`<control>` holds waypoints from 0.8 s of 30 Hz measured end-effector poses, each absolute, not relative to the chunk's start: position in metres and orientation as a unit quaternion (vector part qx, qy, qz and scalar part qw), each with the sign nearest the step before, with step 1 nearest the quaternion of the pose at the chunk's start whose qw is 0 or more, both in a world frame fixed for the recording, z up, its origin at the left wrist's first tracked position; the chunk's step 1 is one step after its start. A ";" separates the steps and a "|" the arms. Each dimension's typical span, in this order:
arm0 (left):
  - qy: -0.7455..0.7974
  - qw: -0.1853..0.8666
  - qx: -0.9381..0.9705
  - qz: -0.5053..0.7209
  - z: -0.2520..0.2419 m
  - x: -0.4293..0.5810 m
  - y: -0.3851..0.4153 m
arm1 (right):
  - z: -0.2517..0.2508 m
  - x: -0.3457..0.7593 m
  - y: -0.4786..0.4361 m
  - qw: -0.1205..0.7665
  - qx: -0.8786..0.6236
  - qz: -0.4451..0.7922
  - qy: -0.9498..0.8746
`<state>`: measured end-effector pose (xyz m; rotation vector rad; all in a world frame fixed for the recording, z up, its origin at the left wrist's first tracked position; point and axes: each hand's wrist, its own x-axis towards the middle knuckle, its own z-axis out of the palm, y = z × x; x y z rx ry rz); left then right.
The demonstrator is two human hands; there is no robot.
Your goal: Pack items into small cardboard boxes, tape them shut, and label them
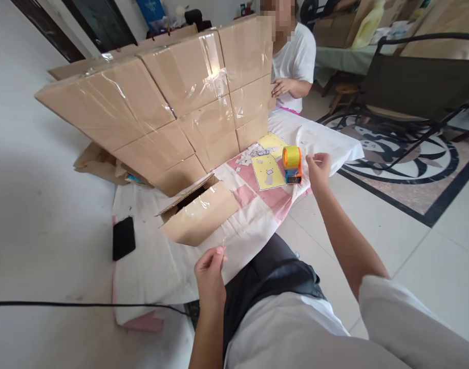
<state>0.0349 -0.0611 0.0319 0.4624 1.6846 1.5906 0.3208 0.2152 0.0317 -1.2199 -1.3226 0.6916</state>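
Observation:
A small cardboard box (204, 212) with a raised flap lies on the cloth-covered table (157, 266), in front of a wall of stacked, taped cartons (199, 97). My left hand (212, 266) is near the table's front edge, fingers pinched on what looks like a thin clear strip of tape. An orange and blue tape dispenser with a yellow roll (292, 158) stands at the table's right side. Just right of it is my right hand (319, 166), its thumb and fingertips together; whatever they hold is too small to make out.
A black phone-like object (124, 239) lies at the table's left. Yellow patterned sheets (269, 171) and scraps lie beside the dispenser. Behind the cartons stands a person in a white shirt (301, 61), one hand at the stack. A dark chair (407, 87) is at the right.

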 end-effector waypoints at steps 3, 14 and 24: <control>0.654 0.372 0.180 0.634 0.038 0.038 -0.063 | 0.030 0.280 0.130 0.579 -0.479 0.346 -0.562; 0.640 0.316 0.232 0.661 0.036 0.055 -0.078 | 0.044 0.162 -0.018 0.411 -0.273 0.681 -0.541; 0.668 0.193 0.276 0.664 0.043 0.028 -0.097 | 0.064 0.133 -0.025 0.378 -0.294 0.599 -0.641</control>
